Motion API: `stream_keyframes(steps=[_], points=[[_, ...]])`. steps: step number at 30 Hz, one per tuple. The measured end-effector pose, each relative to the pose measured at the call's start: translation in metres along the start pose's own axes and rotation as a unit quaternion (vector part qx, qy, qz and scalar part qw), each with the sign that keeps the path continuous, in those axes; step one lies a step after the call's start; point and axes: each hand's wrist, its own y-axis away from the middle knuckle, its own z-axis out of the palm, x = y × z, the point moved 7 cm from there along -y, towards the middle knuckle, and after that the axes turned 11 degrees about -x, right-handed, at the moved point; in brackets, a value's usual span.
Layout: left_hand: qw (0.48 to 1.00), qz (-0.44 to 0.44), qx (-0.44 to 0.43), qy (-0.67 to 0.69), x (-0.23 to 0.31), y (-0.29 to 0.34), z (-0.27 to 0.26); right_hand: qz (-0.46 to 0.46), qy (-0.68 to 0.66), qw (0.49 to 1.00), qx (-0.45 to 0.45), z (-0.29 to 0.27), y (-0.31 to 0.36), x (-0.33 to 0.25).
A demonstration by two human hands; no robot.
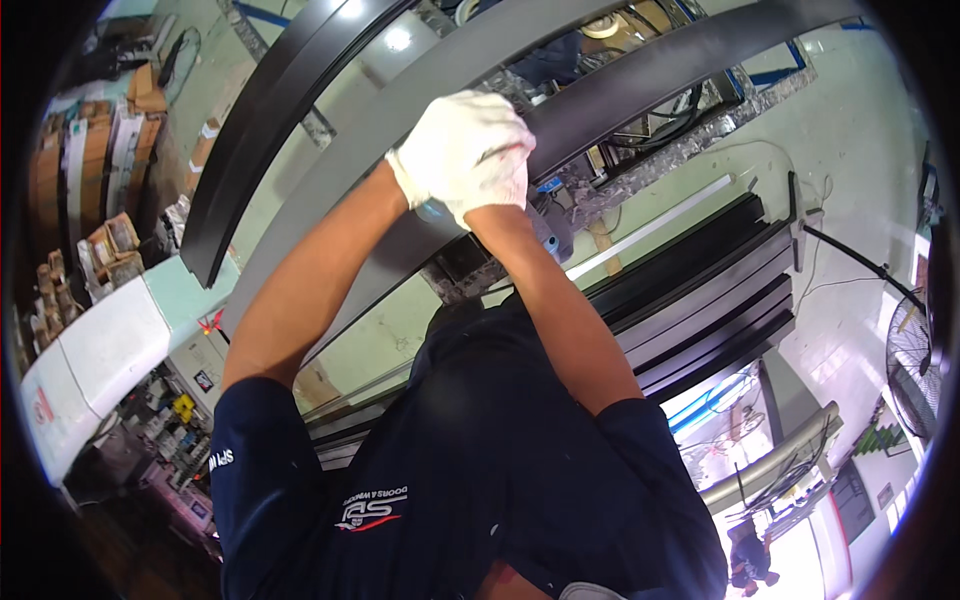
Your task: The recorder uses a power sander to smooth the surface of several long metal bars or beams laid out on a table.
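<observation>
Both my hands wear white knit gloves and are pressed together over the machine, in the upper middle of the head view. My left hand [438,145] is closed, its back upward. My right hand [500,172] overlaps it, also closed. Whatever they grip is hidden beneath the gloves. Directly under them runs a long, wide grey metal profile [290,245]. To its right a second dark grey profile [640,75] lies across the machine frame [690,150]. A blue-grey machine part [552,225] shows beside my right wrist.
A black profile [250,150] stretches along the left. Several dark profiles [700,300] lie stacked on a rack at the right. Wrapped bundles [90,160] and a white curved panel [110,340] stand far left. A fan [910,350] is at the right edge; another person [750,555] is lower right.
</observation>
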Motion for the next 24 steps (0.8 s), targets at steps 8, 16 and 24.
stream_keyframes(steps=[8,16,24], points=[[0.836,-0.397,0.376,0.048,0.020,0.083,0.003,0.012,-0.068,0.987,-0.144,-0.105,-0.060,0.024],[0.755,-0.495,0.221,0.369,0.077,0.026,0.146,0.017,-0.054,0.998,-0.018,-0.128,-0.065,0.032],[0.830,-0.385,0.271,0.300,0.118,0.058,0.086,0.003,-0.254,0.967,0.029,-0.226,-0.028,0.053]])
